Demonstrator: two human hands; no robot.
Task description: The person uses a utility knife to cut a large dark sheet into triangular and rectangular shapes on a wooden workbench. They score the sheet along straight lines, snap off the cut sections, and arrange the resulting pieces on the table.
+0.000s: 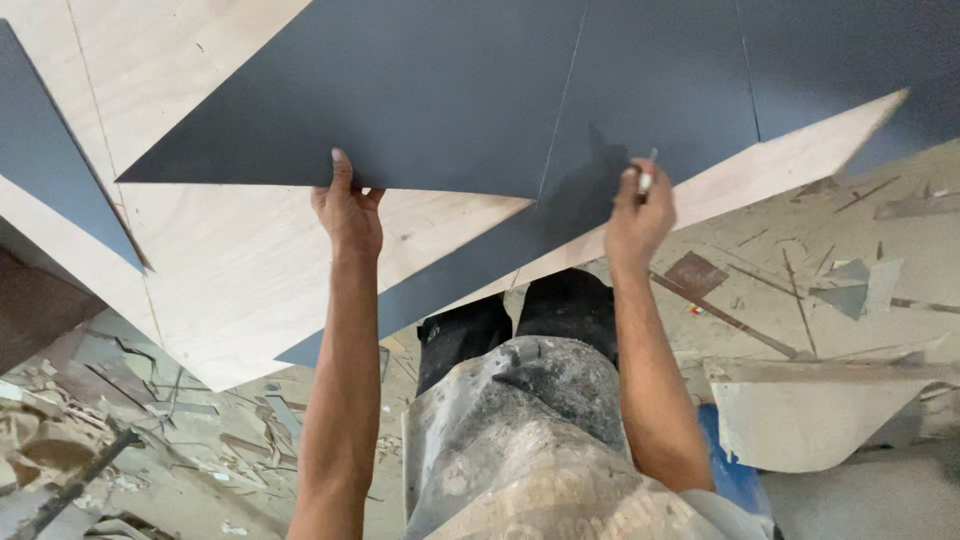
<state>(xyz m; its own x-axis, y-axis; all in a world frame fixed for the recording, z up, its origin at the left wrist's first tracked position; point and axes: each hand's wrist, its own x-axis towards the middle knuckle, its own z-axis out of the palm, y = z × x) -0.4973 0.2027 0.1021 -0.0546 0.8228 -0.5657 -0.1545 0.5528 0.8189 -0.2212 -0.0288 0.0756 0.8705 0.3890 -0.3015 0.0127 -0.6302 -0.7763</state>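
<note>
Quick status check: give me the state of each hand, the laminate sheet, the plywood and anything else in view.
Left hand: gripping the near edge of the dark grey laminate sheet.
Right hand: closed on a small cutter, tip against the sheet.
Dark grey laminate sheet: flat on the plywood, scored with thin lines.
Plywood board: lying flat, partly uncovered.
Floor: littered with offcuts and strips.

Between my hands, the grey sheet [450,90] lies flat and bare, so I can slide across it freely. My knees [520,320] press close under its near edge, blocking the way below. The floor [860,500] on both sides is crowded with offcuts [850,290] and a loose board [810,410].
</note>
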